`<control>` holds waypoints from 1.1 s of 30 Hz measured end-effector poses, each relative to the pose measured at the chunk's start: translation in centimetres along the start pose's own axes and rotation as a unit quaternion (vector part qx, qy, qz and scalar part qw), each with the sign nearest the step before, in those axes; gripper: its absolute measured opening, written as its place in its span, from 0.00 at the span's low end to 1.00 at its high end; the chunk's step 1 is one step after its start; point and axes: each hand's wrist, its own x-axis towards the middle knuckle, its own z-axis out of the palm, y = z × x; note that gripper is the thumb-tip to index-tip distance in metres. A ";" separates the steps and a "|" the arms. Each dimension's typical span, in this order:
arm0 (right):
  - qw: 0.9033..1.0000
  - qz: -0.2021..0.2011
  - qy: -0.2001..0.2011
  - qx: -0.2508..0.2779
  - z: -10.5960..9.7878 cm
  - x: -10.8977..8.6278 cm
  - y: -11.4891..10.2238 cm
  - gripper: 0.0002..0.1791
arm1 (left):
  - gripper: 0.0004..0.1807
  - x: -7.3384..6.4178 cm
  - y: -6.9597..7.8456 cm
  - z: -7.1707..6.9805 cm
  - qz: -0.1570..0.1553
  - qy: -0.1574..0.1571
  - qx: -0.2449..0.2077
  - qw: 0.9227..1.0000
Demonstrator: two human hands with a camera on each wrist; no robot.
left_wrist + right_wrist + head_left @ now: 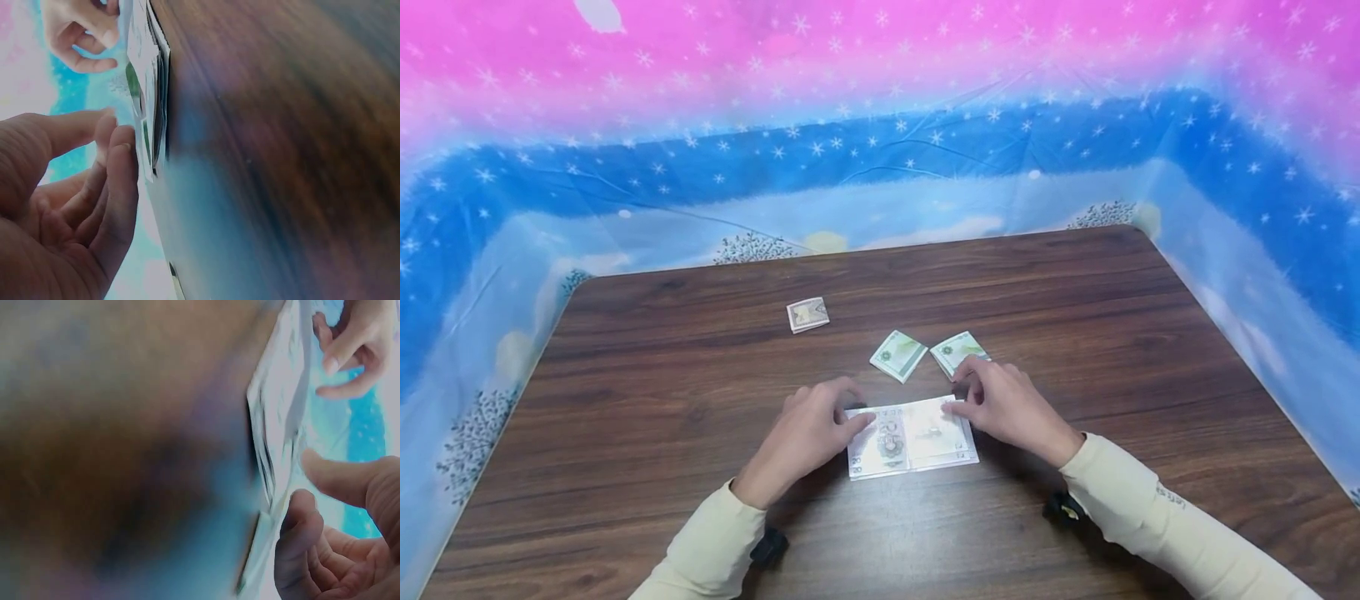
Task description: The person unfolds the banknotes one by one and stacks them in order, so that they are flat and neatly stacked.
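A small pile of pale banknotes (pixel 891 442), with a crease down the middle, lies flat on the dark wooden table. My left hand (pixel 808 429) hovers at its left edge, thumb above the notes and fingers loosely bent. At the upper right corner is my right hand (pixel 1009 408), its thumb and index finger apart. In the right wrist view the layered edges of the notes (pixel 278 406) show, with a gap between thumb and fingers. Two folded green banknotes lie behind the pile, a left one (pixel 898 357) and a right one (pixel 957 352), partly hidden by my right hand.
A folded brownish banknote (pixel 808 314) lies farther back to the left on the table (pixel 662 400). A pink and blue cloth (pixel 880 150) with snowflakes hangs around the table's back and sides. Dark wrist devices (pixel 769 547) sit under both sleeves.
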 end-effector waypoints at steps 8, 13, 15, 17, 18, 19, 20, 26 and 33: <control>0.998 0.030 0.054 -0.022 -1.4 2.9 2.3 0.14 | 0.12 -0.3 -0.1 -0.6 -0.013 0.017 -0.035 0.999; 0.997 0.042 0.059 -0.030 -1.4 4.1 3.4 0.21 | 0.13 -0.4 -0.1 -0.7 -0.020 0.002 -0.052 0.998; 0.997 0.043 0.052 -0.029 -1.3 4.5 3.6 0.24 | 0.13 -0.5 -0.1 -0.8 -0.021 -0.001 -0.054 0.998; 0.998 0.045 0.042 -0.029 -1.3 4.8 3.7 0.27 | 0.13 -0.5 -0.1 -0.9 -0.021 -0.002 -0.056 0.998; 0.998 0.047 0.036 -0.029 -1.3 4.9 3.7 0.28 | 0.13 -0.5 0.0 -0.9 -0.022 -0.003 -0.059 0.998; 0.998 0.050 0.029 -0.030 -1.2 5.1 3.8 0.29 | 0.13 -0.5 0.0 -0.9 -0.021 -0.003 -0.060 0.998; 0.998 0.054 0.022 -0.031 -1.2 5.2 3.9 0.30 | 0.13 -0.5 0.0 -0.9 -0.020 -0.005 -0.061 0.998; 0.997 0.068 -0.012 -0.021 -1.4 5.7 4.3 0.32 | 0.13 -0.6 -0.1 -0.9 -0.016 -0.014 -0.060 0.998; 0.996 0.087 -0.036 0.003 -1.7 6.2 4.6 0.32 | 0.12 -0.7 -0.1 -0.9 -0.015 -0.015 -0.060 0.998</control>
